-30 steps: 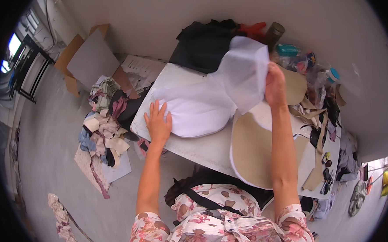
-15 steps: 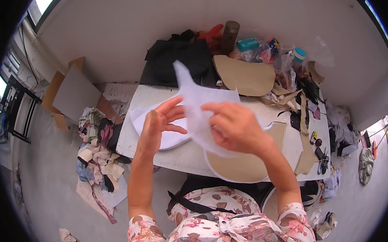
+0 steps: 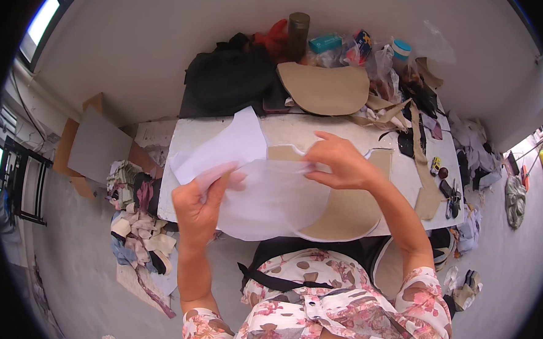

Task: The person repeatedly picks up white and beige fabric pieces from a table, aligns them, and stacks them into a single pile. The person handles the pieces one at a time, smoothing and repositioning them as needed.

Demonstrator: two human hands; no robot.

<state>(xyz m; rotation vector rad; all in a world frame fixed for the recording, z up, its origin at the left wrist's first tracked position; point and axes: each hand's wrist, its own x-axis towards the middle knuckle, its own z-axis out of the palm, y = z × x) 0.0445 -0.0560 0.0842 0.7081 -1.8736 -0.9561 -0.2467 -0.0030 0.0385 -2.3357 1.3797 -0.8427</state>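
Head — hands (image 3: 197, 207) (image 3: 340, 164) apart, holding sheet (image 3: 270, 197)

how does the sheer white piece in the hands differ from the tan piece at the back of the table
The sheer white piece is see-through; the tan piece looks opaque. The left hand and right hand hold the sheer white piece; the tan piece lies at the back of the table, untouched. Both have a curved edge.

Head-worn left fisheye: positioned above the near side of the white worktable (image 3: 298, 130), facing down and across it to the wall (image 3: 167, 41) behind; close range, left hand (image 3: 197, 211) and right hand (image 3: 340, 163) central, field taking in floor (image 3: 74, 251) on either side.
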